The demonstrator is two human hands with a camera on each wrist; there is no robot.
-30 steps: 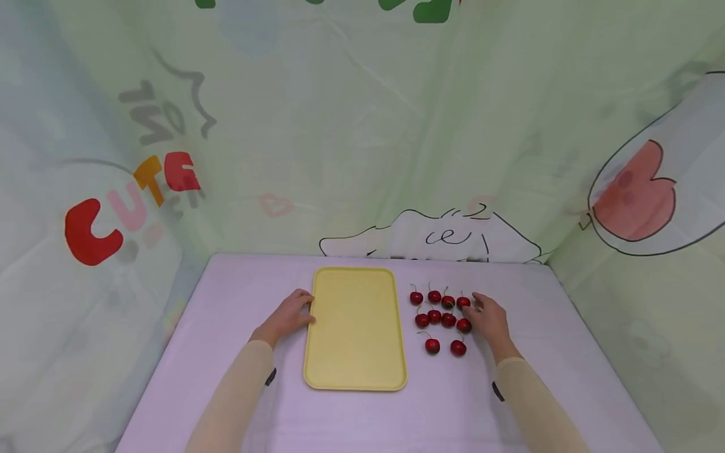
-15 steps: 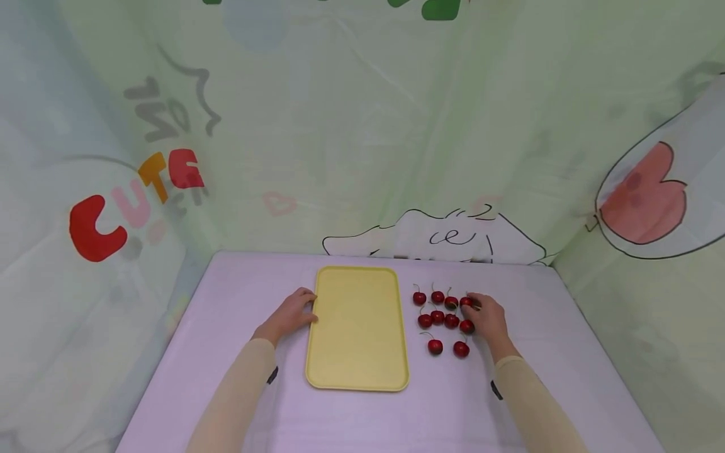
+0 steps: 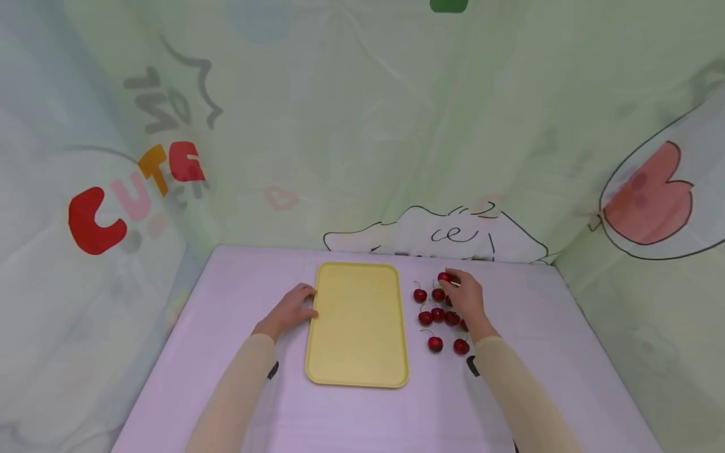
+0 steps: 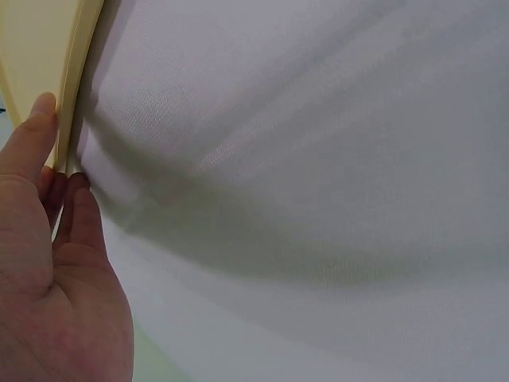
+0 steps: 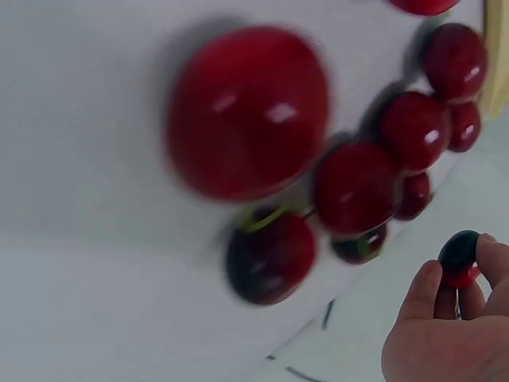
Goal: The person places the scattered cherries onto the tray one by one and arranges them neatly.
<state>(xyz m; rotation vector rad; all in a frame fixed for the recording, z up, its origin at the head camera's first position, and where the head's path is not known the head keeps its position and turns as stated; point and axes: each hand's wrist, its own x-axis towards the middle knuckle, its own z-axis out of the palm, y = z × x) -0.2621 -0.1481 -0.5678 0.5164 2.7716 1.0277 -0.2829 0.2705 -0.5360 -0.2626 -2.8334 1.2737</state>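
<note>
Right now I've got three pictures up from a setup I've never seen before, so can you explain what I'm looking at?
There's no machine here, just a person's two bare hands. The wide picture comes from a camera on the head, looking forward and down. The two closer ones come from cameras worn on each wrist. On the lilac tabletop lies a yellow tray, with red cherries to its right. The left hand grips the tray's left edge. The right hand pinches a single cherry between thumb and fingers.
</note>
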